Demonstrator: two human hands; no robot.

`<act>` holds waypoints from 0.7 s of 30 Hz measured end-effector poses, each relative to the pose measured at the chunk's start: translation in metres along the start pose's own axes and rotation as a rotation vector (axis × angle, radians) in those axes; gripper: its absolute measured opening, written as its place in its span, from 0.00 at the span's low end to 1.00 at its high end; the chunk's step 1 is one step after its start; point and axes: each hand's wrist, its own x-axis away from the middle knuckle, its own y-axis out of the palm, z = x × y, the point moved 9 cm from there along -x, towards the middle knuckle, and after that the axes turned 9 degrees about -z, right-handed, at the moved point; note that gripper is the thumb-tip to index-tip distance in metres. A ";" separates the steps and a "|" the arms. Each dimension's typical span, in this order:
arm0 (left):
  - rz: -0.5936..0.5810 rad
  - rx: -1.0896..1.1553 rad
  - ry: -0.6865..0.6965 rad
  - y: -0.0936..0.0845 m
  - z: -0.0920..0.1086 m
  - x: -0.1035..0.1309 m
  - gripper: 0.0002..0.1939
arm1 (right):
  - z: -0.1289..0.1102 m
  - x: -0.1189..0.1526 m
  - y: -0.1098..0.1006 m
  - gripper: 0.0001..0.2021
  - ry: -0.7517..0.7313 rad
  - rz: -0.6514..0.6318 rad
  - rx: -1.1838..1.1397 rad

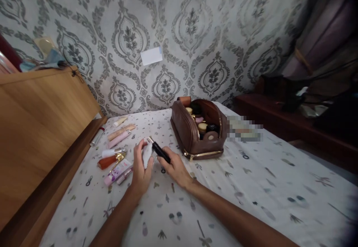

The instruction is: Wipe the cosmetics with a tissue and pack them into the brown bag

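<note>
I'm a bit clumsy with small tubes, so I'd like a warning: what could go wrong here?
The slim black item in the right hand might slip or smudge the white wad in the left hand. The red-capped tube, near the sheet's edge, could roll off. The brown bag gapes open, so tipping it may spill its contents.

Both forearms reach in from the near edge, the left hand (143,165) and right hand (175,167) close together, fingers curled.
</note>
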 end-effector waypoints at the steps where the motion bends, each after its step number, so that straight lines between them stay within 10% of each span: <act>1: -0.014 -0.043 0.038 -0.001 0.004 -0.001 0.28 | -0.003 0.000 0.006 0.09 -0.028 -0.058 0.004; 6: -0.155 -0.139 -0.016 -0.004 -0.003 -0.012 0.15 | -0.010 0.004 0.023 0.06 -0.103 -0.223 0.122; 11: 0.068 0.345 -0.449 -0.028 -0.052 -0.012 0.14 | -0.013 0.009 0.023 0.04 -0.151 -0.211 0.495; 15: 0.008 0.920 -0.750 0.009 -0.071 0.000 0.22 | -0.020 0.011 0.020 0.10 -0.168 -0.145 0.558; 21: -0.139 1.209 -0.698 0.061 -0.037 0.014 0.29 | -0.002 0.012 0.019 0.15 0.018 -0.089 0.061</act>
